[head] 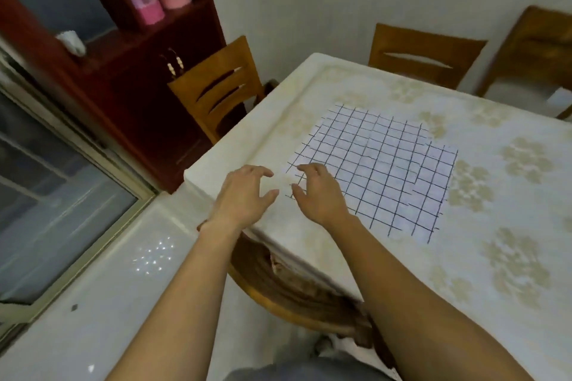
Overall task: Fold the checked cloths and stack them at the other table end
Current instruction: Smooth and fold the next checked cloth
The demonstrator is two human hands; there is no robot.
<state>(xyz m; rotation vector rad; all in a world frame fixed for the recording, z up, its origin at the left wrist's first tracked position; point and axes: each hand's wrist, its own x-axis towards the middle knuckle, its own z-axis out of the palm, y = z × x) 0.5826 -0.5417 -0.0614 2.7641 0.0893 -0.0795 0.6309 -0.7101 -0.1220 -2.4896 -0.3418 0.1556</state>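
Left hand and right hand hover slack, empty, by the checked cloth; chairs ring the table.

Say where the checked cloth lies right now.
In the head view, the checked cloth lies flat on the table near the left corner, right hand over its left edge, left hand beside it.

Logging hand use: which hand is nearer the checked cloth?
Right. The right hand overlaps a corner of the checked cloth; the left hand is apart from it, over bare tablecloth.
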